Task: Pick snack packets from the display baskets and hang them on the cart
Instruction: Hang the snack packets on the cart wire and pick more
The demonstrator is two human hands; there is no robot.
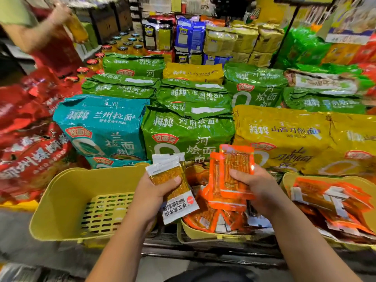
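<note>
My left hand [156, 192] grips a small stack of white-and-gold snack packets [173, 186], thumb across the top one, above the gap between two baskets. My right hand [254, 186] grips a bunch of orange snack packets [234, 171], held upright over the middle yellow basket [203, 233], which holds more orange packets. The left yellow basket [67, 200] shows its bare slotted bottom. A third yellow basket [289, 178] at the right is full of orange packets with white tabs. No cart is in view.
Behind the baskets stand large noodle multipacks: teal [101, 127], green [187, 131], yellow [295, 137] and red [30, 155] at the left. Another person's arm [40, 31] holds a yellow packet at the upper left. Jars with red lids [91, 62] stand beyond.
</note>
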